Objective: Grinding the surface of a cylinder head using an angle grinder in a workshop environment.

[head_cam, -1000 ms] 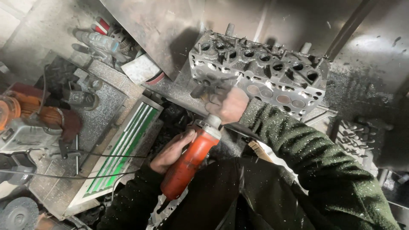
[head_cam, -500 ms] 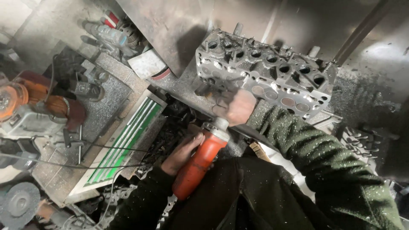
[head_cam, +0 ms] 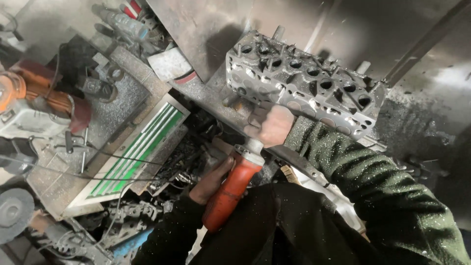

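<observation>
Against the cylinder head's (head_cam: 304,83) lower edge, both hands grip the red grinder (head_cam: 230,194).

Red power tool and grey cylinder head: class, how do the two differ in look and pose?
The red power tool is slim, smooth and bright; the grey cylinder head is a broad, dull block full of round holes. The tool is gripped by the left hand and right hand; the head rests on the metal bench. Both are speckled with grit.

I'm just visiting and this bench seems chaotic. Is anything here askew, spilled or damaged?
Metal filings are strewn over the bench and speckle the person's dark sleeves. The grey cylinder head sits tilted against the metal wall. The left hand and right hand hold a red grinder. No damage is visible.
</observation>
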